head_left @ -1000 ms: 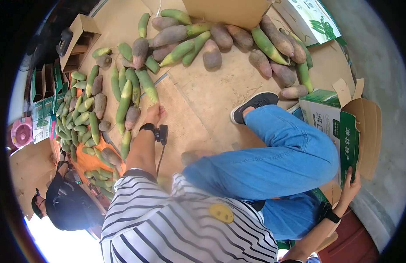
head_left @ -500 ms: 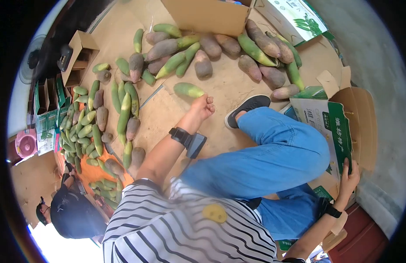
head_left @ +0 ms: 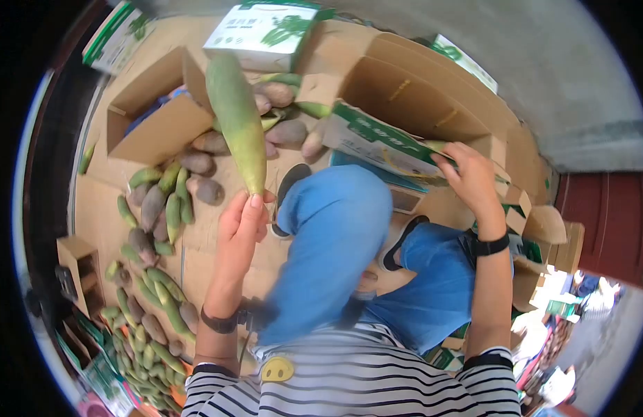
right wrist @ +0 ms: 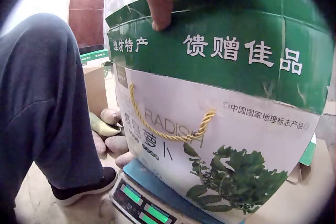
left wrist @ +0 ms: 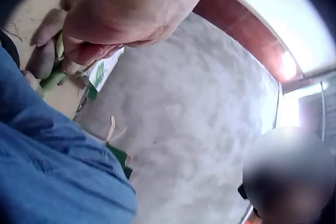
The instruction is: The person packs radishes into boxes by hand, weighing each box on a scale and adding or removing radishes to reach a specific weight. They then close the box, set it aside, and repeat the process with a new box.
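1. Your left hand [head_left: 241, 226] pinches the narrow, yellowish end of a green radish [head_left: 236, 121] between thumb and fingers; the thick end rises beyond your fingertips.
2. Your right hand [head_left: 471, 177] grips the rim of an open carton [right wrist: 210, 113], one digit pressed on the outside; how the other fingers lie inside, you cannot tell.
3. Just beside that digit, the carton's green band [right wrist: 220, 50] reads "潍坊特产" and "馈赠佳品" in white.
4. Lower down, you can read "RADISH", "萝卜" and "中国国家地理标志产品", near a yellow rope handle [right wrist: 173, 137] and printed green leaves.
5. Below your right fingers, the carton sits on a scale [right wrist: 142, 205] with green-lit displays, their digits too small to read.
6. Past your left fingers, more radishes [head_left: 153, 205] lie on tan cardboard flooring [head_left: 203, 257], near an open brown box [head_left: 154, 128] and a white-and-green carton [head_left: 262, 35].
7. Beyond your right hand stand a grey wall [head_left: 585, 104] and a dark red panel [head_left: 603, 215].
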Demonstrator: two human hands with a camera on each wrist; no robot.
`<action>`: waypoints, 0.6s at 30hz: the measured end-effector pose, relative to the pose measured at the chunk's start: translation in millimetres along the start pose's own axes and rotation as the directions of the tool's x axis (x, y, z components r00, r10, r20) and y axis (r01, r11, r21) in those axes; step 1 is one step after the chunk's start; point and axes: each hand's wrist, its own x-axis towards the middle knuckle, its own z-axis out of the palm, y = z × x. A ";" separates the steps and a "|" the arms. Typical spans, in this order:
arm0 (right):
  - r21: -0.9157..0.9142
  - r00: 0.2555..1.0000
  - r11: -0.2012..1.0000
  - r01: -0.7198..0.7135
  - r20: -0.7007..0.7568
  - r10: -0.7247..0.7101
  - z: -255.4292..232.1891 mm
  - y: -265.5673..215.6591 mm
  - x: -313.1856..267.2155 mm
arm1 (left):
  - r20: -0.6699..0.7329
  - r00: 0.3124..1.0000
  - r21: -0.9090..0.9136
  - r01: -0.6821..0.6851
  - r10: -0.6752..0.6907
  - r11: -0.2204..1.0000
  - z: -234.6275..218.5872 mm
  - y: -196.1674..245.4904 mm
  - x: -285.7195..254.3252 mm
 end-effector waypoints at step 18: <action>0.065 0.996 0.994 0.091 0.016 -0.092 3.3 11.8 -9.2 | 0.257 0.903 0.692 -0.421 0.345 0.586 28.4 -23.1 34.9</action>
